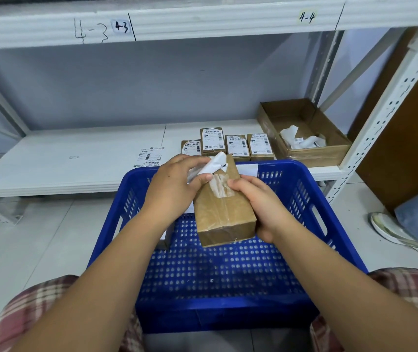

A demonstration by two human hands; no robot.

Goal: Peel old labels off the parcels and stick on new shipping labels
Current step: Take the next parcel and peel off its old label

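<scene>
A brown cardboard parcel [224,214] is held above the blue basket [291,189]. My right hand [261,201] grips its right side, fingers curled over the top face. My left hand [177,184] pinches the old white label [214,165], which is partly peeled up from the parcel's far end; torn white residue stays on the tape beneath. Several small labelled parcels [228,146] stand in a row on the white shelf [76,161]. A sheet of new labels [150,157] lies flat on the shelf to their left.
An open cardboard box [304,138] with crumpled white label scraps sits at the shelf's right end. Another parcel lies partly hidden in the basket under my left forearm. A shoe [400,235] and a brown board stand at the right.
</scene>
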